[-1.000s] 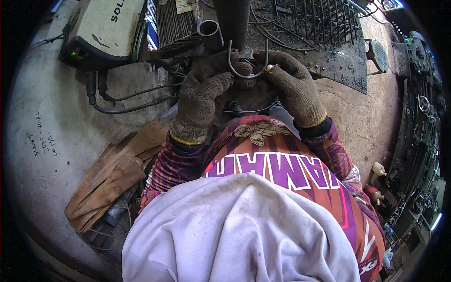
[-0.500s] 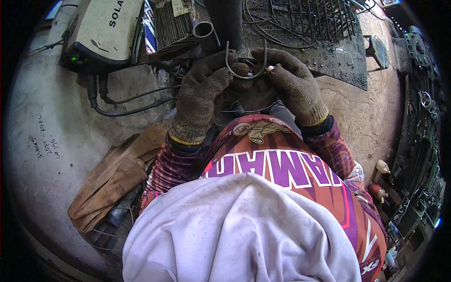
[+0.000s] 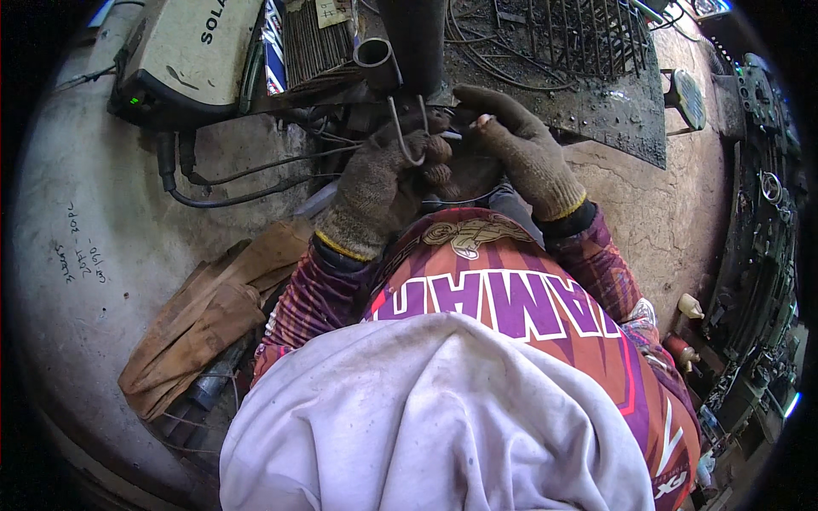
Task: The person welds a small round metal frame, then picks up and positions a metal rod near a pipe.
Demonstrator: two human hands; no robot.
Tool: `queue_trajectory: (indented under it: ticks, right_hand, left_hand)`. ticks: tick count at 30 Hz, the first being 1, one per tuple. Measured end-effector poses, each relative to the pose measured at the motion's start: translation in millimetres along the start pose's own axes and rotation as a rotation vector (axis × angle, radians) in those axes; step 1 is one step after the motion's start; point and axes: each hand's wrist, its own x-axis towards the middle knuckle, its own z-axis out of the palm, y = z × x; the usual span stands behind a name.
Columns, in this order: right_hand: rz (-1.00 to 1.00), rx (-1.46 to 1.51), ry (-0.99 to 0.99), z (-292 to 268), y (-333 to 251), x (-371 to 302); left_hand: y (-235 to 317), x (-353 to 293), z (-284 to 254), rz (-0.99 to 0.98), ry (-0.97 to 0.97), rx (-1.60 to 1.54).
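Note:
A bent U-shaped metal rod (image 3: 403,136) stands up out of my left hand (image 3: 381,175). That hand wears a dirty knitted glove and its fingers are curled round the rod. My right hand (image 3: 527,149), gloved alike, is just to the right and apart from the rod. Its index finger and thumb are spread, with a bare fingertip showing through the thumb of the glove. A small pale piece (image 3: 452,134) shows between the hands; I cannot make out what it is. Just beyond are a short upright pipe (image 3: 375,55) and a thick dark metal post (image 3: 413,43).
A dirty metal work table (image 3: 596,119) bears a rod grating (image 3: 588,38) and loose wire (image 3: 486,55). At the left stand a welding machine (image 3: 183,64) with cables (image 3: 230,204) and a box of thin rods (image 3: 313,47). Brown leather (image 3: 213,315) lies on the floor.
The U-shaped rod has moved left and turned, from between both hands into the left hand alone. The right hand has come off it and stays nearly in place.

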Motion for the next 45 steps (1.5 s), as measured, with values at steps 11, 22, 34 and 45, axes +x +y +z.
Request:
queue_trajectory:
  ticks: [11,22,34,45]
  right_hand:
    - [0.221,-0.266,-0.027,-1,-6,9]
    - [0.178,-0.244,0.002,-8,-18,14]
    - [0.28,0.484,-0.208,-19,-4,12]
    - [0.384,-0.114,-0.06,13,7,21]
  left_hand:
    - [2,4,0,-0.403,-0.208,-0.376]
    - [34,-7,6,0.077,0.063,0.272]
    - [44,0,15,0.159,0.136,0.392]
    - [36,6,-24,0.123,0.242,0.525]
